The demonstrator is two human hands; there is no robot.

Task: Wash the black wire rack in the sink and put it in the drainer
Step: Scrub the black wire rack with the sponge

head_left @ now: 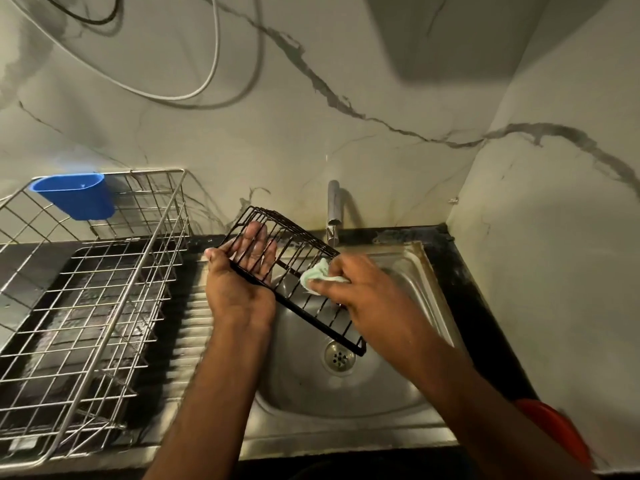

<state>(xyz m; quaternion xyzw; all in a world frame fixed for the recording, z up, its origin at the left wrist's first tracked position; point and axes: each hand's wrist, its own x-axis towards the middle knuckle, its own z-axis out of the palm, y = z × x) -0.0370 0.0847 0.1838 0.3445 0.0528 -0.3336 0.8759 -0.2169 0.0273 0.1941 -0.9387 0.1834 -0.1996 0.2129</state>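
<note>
The black wire rack (294, 271) is held tilted over the round stainless steel sink (346, 382), above its drain (340, 356) and below the chrome tap (333, 213). The left hand (242, 275) supports it from beneath with a flat palm; its fingers (258, 237) lie straight behind the wires and the thumb hooks over the near black edge. The right hand (367, 292) has its fingers curled round a pale green cloth (317, 273), which it presses against the rack's wires. To the left, on the dark bench (481, 306), stands the silver wire drainer (104, 289) with a blue plastic cup (78, 195) hung on its back rim.
</note>
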